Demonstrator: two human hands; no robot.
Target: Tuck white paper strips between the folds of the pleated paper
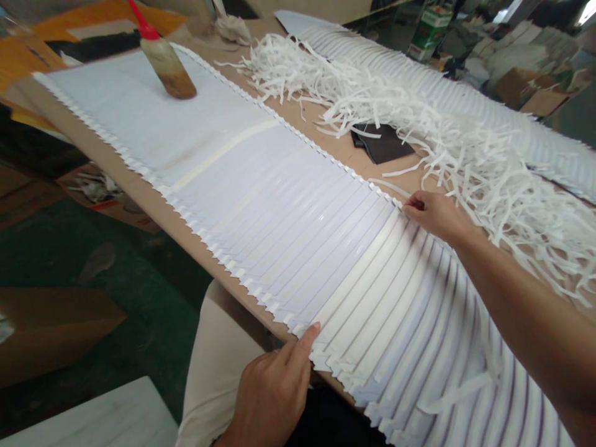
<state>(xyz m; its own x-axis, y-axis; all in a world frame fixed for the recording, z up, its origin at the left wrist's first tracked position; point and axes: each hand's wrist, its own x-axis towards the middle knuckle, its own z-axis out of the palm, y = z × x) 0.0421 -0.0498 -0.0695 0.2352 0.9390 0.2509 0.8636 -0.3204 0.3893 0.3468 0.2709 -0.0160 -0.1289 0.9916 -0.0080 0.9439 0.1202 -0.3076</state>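
Observation:
A long stack of overlapping white sheets (298,205), with folded tabs along both long edges, lies across the table. My left hand (274,385) is at its near edge, index finger stretched out and pressing on the end of a strip, the other fingers curled under. At the far edge my right hand (431,214) pinches the other end of a white paper strip (356,267) between thumb and fingertips. Nearer me, the strips lie in raised, curved rows. A loose white strip (460,392) rests on top of them. Glue-like pale bands show across the sheets.
A squeeze bottle (170,68) with a red nozzle and brown liquid stands on the sheets' far left. Shredded white strips (419,124) heap beyond, beside a black folded piece (384,143). Another layered stack (465,93) lies behind. A cardboard box (51,335) is below left.

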